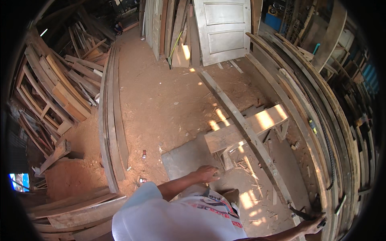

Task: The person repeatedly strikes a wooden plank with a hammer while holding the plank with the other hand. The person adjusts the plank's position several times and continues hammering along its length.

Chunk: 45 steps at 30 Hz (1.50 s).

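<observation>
A long narrow timber beam (pixel 257 144) runs from the upper middle to the lower right, lying across a low wooden trestle (pixel 227 138). At its near end, my right hand (pixel 311 225) is closed around a dark, bar-like tool (pixel 299 214). The tool's far end touches or overlaps the beam; which of these I cannot tell. My left hand (pixel 207 173) is curled in front of my body, apart from the beam and left of the trestle. Whether anything small is inside its fingers is hidden.
Long planks (pixel 112 120) lie on the floor at left, beside piled wood scraps (pixel 82 76). More long boards (pixel 317 116) are stacked along the right. A white panelled door (pixel 226 30) leans at the back. Splinters and a grey sheet (pixel 185 158) cover the ground near the trestle.
</observation>
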Each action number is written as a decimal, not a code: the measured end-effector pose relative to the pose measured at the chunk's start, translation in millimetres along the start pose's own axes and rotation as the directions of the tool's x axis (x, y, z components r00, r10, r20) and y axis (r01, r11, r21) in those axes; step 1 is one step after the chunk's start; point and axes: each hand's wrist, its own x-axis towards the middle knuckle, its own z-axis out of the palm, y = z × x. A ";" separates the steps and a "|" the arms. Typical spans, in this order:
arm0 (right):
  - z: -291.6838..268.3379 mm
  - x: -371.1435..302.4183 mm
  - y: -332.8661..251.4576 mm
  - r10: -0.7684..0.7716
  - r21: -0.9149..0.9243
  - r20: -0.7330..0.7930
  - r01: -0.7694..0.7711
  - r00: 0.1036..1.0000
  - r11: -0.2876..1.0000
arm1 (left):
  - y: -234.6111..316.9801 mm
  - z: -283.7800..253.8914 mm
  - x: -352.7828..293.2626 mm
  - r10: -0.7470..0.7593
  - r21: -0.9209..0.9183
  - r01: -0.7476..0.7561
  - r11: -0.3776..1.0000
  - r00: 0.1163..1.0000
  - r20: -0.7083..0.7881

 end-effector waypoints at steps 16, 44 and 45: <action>66.8 24.4 -2.0 0.021 -0.031 -0.113 -0.024 0.993 0.999 | -176.9 148.4 -169.2 -0.725 -0.173 0.744 0.645 0.668 0.168; 113.1 -14.5 -3.4 0.171 -0.306 0.363 -0.056 0.916 0.950 | -166.6 130.1 -129.7 -0.746 -0.411 0.719 0.561 0.654 0.126; 117.1 -19.9 1.4 0.151 -0.238 0.410 -0.055 0.899 0.970 | -176.2 130.3 -131.3 -0.729 -0.419 0.706 0.571 0.671 0.135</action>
